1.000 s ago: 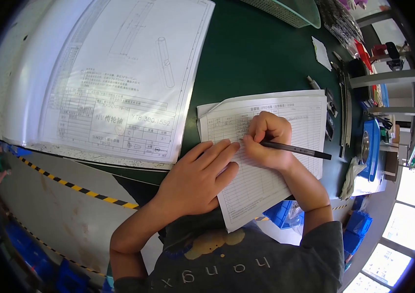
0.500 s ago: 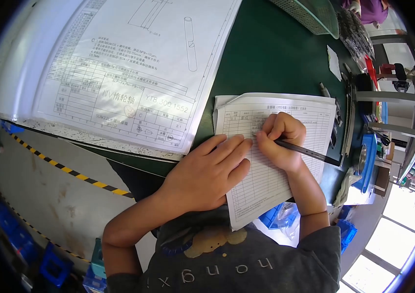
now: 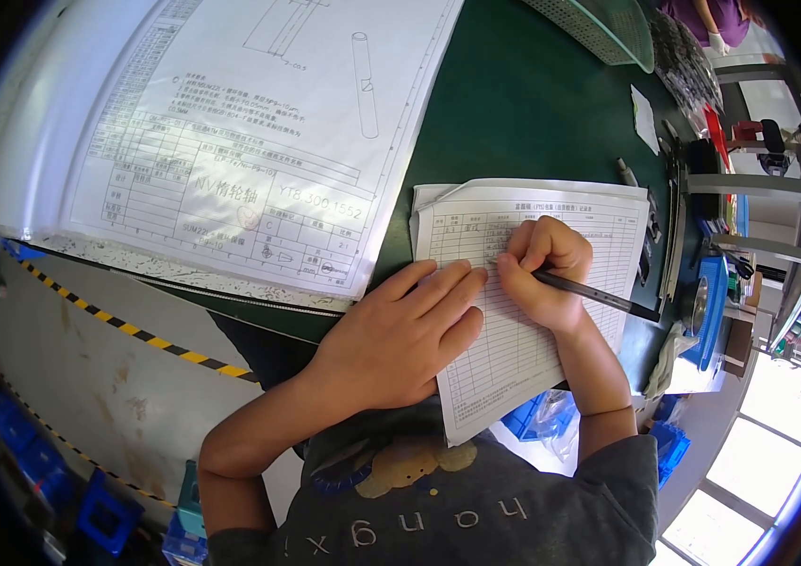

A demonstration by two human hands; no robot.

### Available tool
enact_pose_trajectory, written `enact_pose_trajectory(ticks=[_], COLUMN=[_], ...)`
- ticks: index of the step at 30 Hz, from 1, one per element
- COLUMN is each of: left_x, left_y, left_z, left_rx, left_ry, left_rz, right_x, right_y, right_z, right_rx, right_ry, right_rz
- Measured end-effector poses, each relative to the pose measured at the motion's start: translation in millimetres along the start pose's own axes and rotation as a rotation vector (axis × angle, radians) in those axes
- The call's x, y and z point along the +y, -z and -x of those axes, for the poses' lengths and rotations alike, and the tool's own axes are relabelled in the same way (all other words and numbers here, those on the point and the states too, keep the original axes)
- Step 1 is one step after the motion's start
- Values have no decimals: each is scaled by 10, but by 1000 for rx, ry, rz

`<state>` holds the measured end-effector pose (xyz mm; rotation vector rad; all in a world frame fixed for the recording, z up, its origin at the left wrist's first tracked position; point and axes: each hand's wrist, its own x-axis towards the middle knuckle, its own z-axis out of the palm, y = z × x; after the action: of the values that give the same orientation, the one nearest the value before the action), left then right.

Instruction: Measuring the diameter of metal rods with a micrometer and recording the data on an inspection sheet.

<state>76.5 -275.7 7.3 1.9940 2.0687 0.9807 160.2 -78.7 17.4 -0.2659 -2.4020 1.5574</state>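
Note:
A stack of printed form sheets [image 3: 514, 363] with ruled rows lies at an angle on the green table. My left hand [image 3: 400, 335] rests flat across its left side, fingers stretched out. In my right hand [image 3: 547, 274] is a black pen [image 3: 599, 295], gripped between thumb and fingers. Its tip meets the upper rows of the top sheet, though my fingers partly hide it. Some handwriting shows in the top rows. Left of the stack, a technical drawing in a clear sleeve [image 3: 259, 160] lies open in a binder.
The green table [image 3: 485, 104] carries a pale green basket [image 3: 599, 33] at the far edge. A white slip [image 3: 644, 120], a grey marker [image 3: 626, 173] and dark tools [image 3: 652, 226] lie right of the forms. Blue bins [image 3: 103, 514] stand on the floor. A person in purple [image 3: 710, 21] is at the far right.
My hands and the pen have barely moved over the same rows. The drawing has shifted very slightly in view. The person in purple at the far right has changed posture.

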Motion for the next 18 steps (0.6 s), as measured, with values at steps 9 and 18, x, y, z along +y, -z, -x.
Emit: enact_pose_trajectory(ticks=[9, 18], left_x=[1, 0], left_y=[-11, -13], left_z=[2, 5], left_rx=[10, 13], left_ry=[2, 0], left_rz=[-10, -24], right_x=[-4, -13], right_y=[0, 9], right_z=[7, 11], right_rx=[-15, -33], right_ry=[7, 30], right_rz=[23, 24])
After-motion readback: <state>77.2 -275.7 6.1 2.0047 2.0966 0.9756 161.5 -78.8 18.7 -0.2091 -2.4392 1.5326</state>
